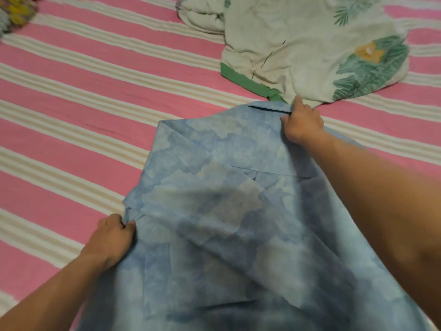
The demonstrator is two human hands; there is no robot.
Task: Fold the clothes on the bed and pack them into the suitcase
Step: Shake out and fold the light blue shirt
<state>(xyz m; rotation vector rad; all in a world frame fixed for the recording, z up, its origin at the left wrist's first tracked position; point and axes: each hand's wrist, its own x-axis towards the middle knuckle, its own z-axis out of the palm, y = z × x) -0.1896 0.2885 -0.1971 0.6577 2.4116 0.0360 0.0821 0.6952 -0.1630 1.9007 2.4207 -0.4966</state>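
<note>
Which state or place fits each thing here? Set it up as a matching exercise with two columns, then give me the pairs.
Things:
1. blue shirt
2. leaf-print garment
3. left hand
4. right hand

States or places:
A. grips the shirt at its collar end
B. lies crumpled beyond the shirt, green band at its edge
C. pinches the shirt's near left edge
D. spread on the striped bedsheet, held by both hands

Pairs: 1-D, 2-B, 3-C, 4-A

Striped bed (pixel 95 96) bears blue shirt (pixel 214 187), leaf-print garment (pixel 298 44).
</note>
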